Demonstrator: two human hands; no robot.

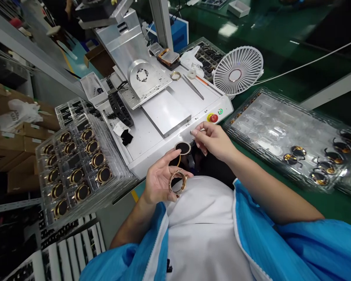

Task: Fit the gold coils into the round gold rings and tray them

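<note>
My left hand is closed on a gold ring-shaped watch case, held upright by thumb and fingers near my white shirt. The same hand's raised index finger touches a round black disc with a pale rim. Over the machine's front edge, my right hand has thumb and index finger pinched together. A tiny greyish bit shows at those fingertips, too small to name. The two hands are apart. Behind them stands a white bench machine with a flat metal plate and a red stop button.
To the left, stacked clear trays hold gold-rimmed black round parts. A clear tray with coiled parts lies at right. A white fan, tweezers and a gold ring are at the back. A metal column rises over the machine.
</note>
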